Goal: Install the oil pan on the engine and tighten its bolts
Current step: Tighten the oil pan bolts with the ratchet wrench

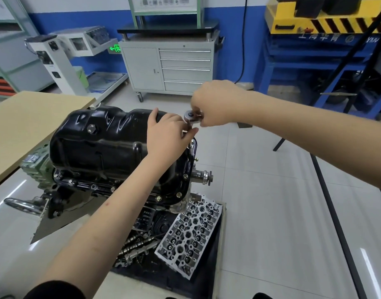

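Observation:
The black oil pan point(103, 143) sits on top of the upturned engine point(81, 186), with several bolts point(178, 194) along its flange. A ratchet wrench point(190, 116) stands over the flange's far right corner, its extension shaft point(190, 145) reaching down to a bolt there. My right hand point(215, 104) grips the ratchet's head and handle from above. My left hand point(168, 132) rests against the pan's right end and pinches the shaft just under the ratchet head. The bolt under the socket is hidden.
A grey cylinder head point(191, 236) and camshafts point(135, 244) lie on a black mat point(202, 275) below the engine. A tan board point(30, 124) lies at left. A grey tool cabinet point(168, 67) stands behind, blue racking point(314, 61) at right.

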Available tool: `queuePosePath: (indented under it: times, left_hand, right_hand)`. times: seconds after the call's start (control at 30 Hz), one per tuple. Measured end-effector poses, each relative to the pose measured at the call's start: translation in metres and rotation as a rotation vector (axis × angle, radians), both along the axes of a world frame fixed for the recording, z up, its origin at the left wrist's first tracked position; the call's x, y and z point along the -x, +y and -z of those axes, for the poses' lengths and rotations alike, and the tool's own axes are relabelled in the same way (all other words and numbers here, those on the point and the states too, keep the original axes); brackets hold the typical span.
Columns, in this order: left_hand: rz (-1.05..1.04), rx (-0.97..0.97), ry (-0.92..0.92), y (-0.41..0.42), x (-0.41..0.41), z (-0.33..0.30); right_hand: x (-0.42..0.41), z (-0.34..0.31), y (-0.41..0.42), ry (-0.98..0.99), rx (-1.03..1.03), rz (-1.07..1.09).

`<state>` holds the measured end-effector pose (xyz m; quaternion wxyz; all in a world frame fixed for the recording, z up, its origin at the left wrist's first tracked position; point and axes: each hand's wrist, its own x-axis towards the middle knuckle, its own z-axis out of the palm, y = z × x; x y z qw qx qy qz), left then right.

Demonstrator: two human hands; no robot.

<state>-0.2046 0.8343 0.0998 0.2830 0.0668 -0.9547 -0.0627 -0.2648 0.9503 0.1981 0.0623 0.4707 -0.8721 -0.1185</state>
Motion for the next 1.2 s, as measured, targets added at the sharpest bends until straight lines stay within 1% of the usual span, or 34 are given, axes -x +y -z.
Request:
queuePosePath:
  times: [0.07, 0.1, 0.13, 0.17, 0.23, 0.27, 0.33, 0.4, 0.43, 0.47, 0.53, 0.57, 0.6, 0.63, 0.7, 0.73, 0.8, 0.83, 0.9, 0.93, 1.0, 1.03, 1.07, 1.1, 1.2]
  left_hand:
    - [-0.004, 0.021, -0.008, 0.001, 0.001, 0.001]
    - [0.001, 0.032, -0.006, 0.000, 0.001, 0.001]
    - [0.004, 0.035, -0.003, 0.000, 0.001, 0.001]
    - [0.004, 0.033, -0.005, -0.001, 0.000, 0.000]
    - [0.011, 0.028, -0.015, -0.001, 0.000, 0.000]
    - [0.020, 0.026, -0.017, -0.002, -0.001, 0.000]
    - [0.028, 0.024, -0.013, -0.001, -0.001, 0.000]
    - [0.016, 0.015, -0.003, 0.001, -0.001, 0.000]
    - [0.008, 0.008, -0.001, 0.001, -0.001, 0.000]
    - [0.001, 0.005, -0.008, 0.002, -0.001, -0.001]
    - [0.010, 0.009, -0.023, 0.002, -0.001, -0.001]
    - [0.021, 0.014, -0.021, 0.001, -0.002, -0.001]
    - [0.028, 0.015, -0.016, 0.001, -0.002, -0.002]
    - [0.030, 0.012, -0.014, 0.000, -0.002, -0.002]
    - [0.030, 0.012, -0.032, 0.000, -0.003, -0.003]
    - [0.031, 0.017, -0.043, 0.000, -0.003, -0.003]
    - [0.039, 0.024, -0.043, 0.000, -0.004, -0.002]
    - [0.040, 0.024, -0.029, 0.000, -0.004, -0.002]
    - [0.020, 0.017, -0.015, 0.001, -0.004, -0.002]
    - [0.005, 0.016, -0.027, 0.002, -0.003, -0.002]
    - [-0.003, 0.029, -0.044, 0.002, -0.002, -0.001]
    - [0.006, 0.036, -0.044, 0.002, -0.001, -0.001]
    - [0.013, 0.040, -0.040, 0.002, -0.001, -0.001]
    - [0.014, 0.041, -0.037, 0.001, -0.001, -0.001]
    - [0.004, 0.045, -0.055, 0.000, -0.002, -0.002]
  right_hand:
    - [0.001, -0.002, 0.004, -0.362, 0.046, 0.119]
    - [0.001, -0.001, 0.005, -0.454, 0.053, 0.155]
    - [-0.001, 0.000, 0.004, -0.441, 0.053, 0.146]
    - [-0.001, 0.002, 0.003, -0.313, 0.035, 0.109]
    - [0.001, 0.003, 0.002, 0.042, -0.015, -0.045]
    - [0.004, 0.005, 0.002, 0.155, -0.054, -0.137]
    - [0.008, 0.006, 0.003, 0.219, -0.091, -0.204]
    - [0.004, 0.003, 0.001, 0.176, -0.046, -0.124]
    - [0.002, 0.001, 0.000, 0.111, -0.043, -0.048]
    - [0.000, -0.002, 0.001, -0.042, -0.018, 0.009]
    - [-0.002, -0.005, 0.003, -0.472, 0.052, 0.128]
    - [-0.003, -0.003, 0.004, -0.578, 0.056, 0.160]
    - [-0.004, -0.002, 0.004, -0.548, 0.045, 0.141]
    - [-0.003, -0.001, 0.003, -0.399, 0.006, 0.099]
    - [-0.002, 0.001, 0.001, 0.019, -0.061, -0.042]
    - [0.001, 0.003, 0.000, 0.169, -0.088, -0.145]
    - [0.005, 0.006, -0.001, 0.287, -0.112, -0.271]
    - [0.004, 0.007, -0.002, 0.301, -0.109, -0.265]
    - [0.002, 0.006, -0.004, 0.222, -0.056, -0.153]
    - [0.001, 0.004, -0.002, 0.104, -0.040, -0.075]
    - [0.003, -0.001, 0.003, -0.290, -0.014, 0.066]
    - [0.003, 0.000, 0.005, -0.435, -0.001, 0.112]
    - [0.003, 0.000, 0.006, -0.462, 0.008, 0.115]
    - [0.002, 0.001, 0.005, -0.378, 0.007, 0.075]
    - [0.005, 0.005, 0.004, 0.167, -0.070, -0.175]
